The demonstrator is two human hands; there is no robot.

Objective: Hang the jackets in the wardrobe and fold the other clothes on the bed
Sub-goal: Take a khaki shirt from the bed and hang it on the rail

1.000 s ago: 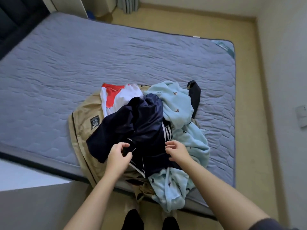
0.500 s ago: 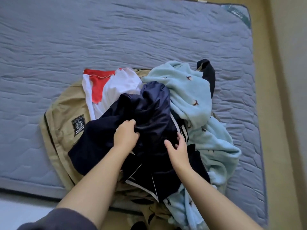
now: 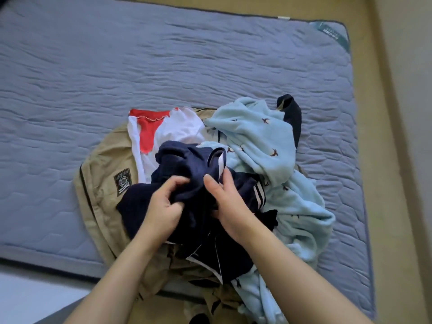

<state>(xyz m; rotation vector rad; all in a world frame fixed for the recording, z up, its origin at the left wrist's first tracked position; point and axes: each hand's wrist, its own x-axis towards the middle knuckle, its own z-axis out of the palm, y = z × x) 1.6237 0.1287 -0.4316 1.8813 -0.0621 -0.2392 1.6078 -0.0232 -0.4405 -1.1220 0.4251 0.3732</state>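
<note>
**A:** why's the navy garment (image 3: 187, 160) bunched on top of the clothes pile (image 3: 268, 141), near edge of the bed (image 3: 93, 66)?

**B:** left hand (image 3: 163, 204) and right hand (image 3: 226, 202) both clutch it, fingers curled in. Probably pulling it free to sort.

The bed (image 3: 163, 66) is covered in grey-blue quilted cloth, matt, with wavy stitched lines puckering its surface. The beige jacket (image 3: 102, 164) is a plain woven cloth, matt and slightly creased, with a dark sewn-on patch (image 3: 122, 182) and dark piping along a seam. The navy garment (image 3: 187, 164) is a smooth, thin fabric with a faint sheen, trimmed with white stripes. The light blue garment (image 3: 268, 141) is thick, fluffy fleece with a soft nap. The white and red top (image 3: 177, 129) is thin, light cloth with a frilled edge. The floor (image 3: 385, 113) is smooth, tan and matt.
</note>
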